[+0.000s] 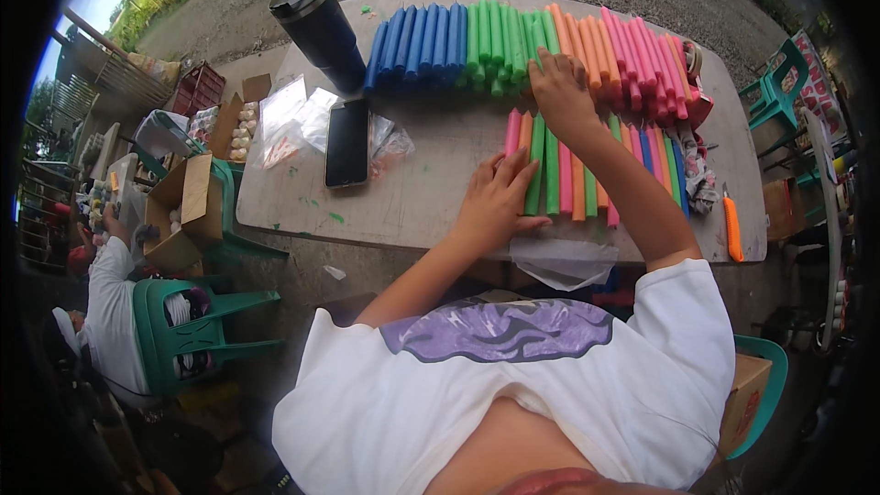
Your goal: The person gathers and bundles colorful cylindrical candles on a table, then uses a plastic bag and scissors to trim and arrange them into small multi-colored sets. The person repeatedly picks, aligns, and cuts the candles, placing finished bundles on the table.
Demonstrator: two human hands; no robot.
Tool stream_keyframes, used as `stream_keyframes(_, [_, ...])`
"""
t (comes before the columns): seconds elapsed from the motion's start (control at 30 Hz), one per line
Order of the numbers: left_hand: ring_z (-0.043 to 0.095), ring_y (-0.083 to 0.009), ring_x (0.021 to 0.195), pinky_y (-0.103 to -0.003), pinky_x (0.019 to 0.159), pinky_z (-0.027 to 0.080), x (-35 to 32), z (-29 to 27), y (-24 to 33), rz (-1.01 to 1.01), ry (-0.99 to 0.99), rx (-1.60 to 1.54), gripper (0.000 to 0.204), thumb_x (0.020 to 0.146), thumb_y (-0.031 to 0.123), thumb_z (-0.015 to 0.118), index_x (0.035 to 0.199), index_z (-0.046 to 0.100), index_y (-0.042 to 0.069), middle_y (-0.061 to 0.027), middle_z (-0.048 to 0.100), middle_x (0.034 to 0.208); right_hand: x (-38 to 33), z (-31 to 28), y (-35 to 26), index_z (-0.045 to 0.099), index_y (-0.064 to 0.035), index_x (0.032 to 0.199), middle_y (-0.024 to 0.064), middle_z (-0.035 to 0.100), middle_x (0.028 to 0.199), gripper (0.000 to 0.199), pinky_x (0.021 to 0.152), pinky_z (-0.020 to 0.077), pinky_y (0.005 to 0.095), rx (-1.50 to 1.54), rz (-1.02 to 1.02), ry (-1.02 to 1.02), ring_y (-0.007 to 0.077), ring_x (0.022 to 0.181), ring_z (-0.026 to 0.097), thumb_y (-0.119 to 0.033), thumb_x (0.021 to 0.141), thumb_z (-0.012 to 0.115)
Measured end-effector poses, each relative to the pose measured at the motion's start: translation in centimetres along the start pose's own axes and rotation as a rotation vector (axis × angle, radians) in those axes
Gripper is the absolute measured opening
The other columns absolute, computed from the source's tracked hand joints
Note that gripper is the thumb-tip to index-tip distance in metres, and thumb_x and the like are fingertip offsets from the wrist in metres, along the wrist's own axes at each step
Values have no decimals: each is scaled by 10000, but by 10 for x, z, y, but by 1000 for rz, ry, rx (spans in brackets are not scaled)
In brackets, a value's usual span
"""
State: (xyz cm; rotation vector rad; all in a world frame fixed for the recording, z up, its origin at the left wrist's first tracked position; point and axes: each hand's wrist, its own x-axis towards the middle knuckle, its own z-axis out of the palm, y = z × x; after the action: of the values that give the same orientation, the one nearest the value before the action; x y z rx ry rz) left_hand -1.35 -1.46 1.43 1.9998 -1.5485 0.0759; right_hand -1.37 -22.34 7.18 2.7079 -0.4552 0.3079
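Observation:
Colored taper candles lie in two rows on a table. The far row has blue candles [418, 40], green candles [500, 35], orange candles [596, 48] and pink candles [646, 60], grouped by color. My right hand [561, 93] reaches over that row where green meets orange, its fingers bent down around a green candle; the thumb is hidden. Nearer to me, a row of mixed colors [566, 185] runs under my right forearm. My left hand [497, 198] lies at this row's left end, fingers apart and touching the pink and green candles, thumb stretched along their lower ends.
On the table [422, 211] stand a dark tumbler [321, 32], a phone [348, 145] and clear plastic bags [298, 119]. An orange-handled cutter [732, 227] lies at the right edge. Left of the table are cardboard boxes [183, 202], a green chair [174, 335] and another person [110, 312].

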Motion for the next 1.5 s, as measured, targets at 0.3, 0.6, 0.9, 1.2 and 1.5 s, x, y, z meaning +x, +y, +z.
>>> stream_keyframes(0.3, [334,-356,1378,-471,1123,330,0,3,-5,13,-14,-38,704,797,468,734,1397,510,175,-115,366,1512,-10,-37,23,681,-42,1005,84,677,948,209,833,485,371,366,61,530,247,880,656,-142,824,707])
stream_keyframes(0.6, [365,-296,1392,-439,1123,345,-1,-1,-3,135,-73,-2,529,880,376,674,1369,556,212,-57,421,1509,-129,-20,187,737,-87,1078,115,729,1003,225,759,543,344,381,851,856,227,876,709,-243,945,646])
stream_keyframes(0.9, [393,-318,1386,-430,1105,376,1,-3,-1,109,-10,-96,538,907,332,659,1385,521,126,-97,445,1485,-247,114,301,685,-96,1152,170,697,1117,299,904,510,398,255,1113,87,315,1041,668,-177,868,641])
stream_keyframes(1.2, [490,-379,1292,-454,1072,396,70,-82,-92,-235,370,31,503,909,354,613,1300,566,42,-203,511,1389,-206,49,247,650,-178,1193,130,626,1218,335,920,489,469,84,1096,13,350,1122,595,-332,899,601])
stream_keyframes(1.5, [360,-448,1367,-608,1027,344,197,-105,-160,-945,-248,314,1186,635,756,683,1534,266,104,-265,338,1505,-211,-1,191,662,-135,1150,82,623,1225,309,952,479,438,65,918,317,328,1120,585,-295,887,649])
